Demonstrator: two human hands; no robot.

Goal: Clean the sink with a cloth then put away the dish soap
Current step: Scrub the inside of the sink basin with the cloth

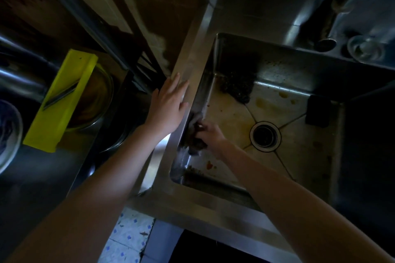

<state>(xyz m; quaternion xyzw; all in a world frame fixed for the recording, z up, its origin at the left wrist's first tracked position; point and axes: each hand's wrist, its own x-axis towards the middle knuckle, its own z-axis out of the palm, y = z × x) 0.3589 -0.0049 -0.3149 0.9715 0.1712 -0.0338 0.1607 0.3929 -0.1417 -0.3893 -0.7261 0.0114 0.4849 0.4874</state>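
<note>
- Square stainless steel sink (303, 145) sunk into the steel table, and it's pretty grubby: yellowish stains on the floor and a round black-ringed drain (265, 136) in the middle.
- Also in the basin: a dark crumbly patch of gunk (236, 87) in the far left corner, a few reddish-brown food scraps (203, 168) near the front left corner, and a dark rectangular block (318, 111) leaning at the right wall.
- Right hand (210, 135) is down inside, grip curled round a dark wadded cloth (192, 132) that's pressed against the left inner wall.
- Left hand (168, 104) lies flat on the sink's left rim, grip spread, fingers straight.
- Off to the left, a yellow plastic slicer board (62, 100) rests across a clear glass bowl (100, 100); can't tell what's in it.
- Metal faucet (346, 2) at the top right, with a small clear glass dish (366, 49) beside its base.
</note>
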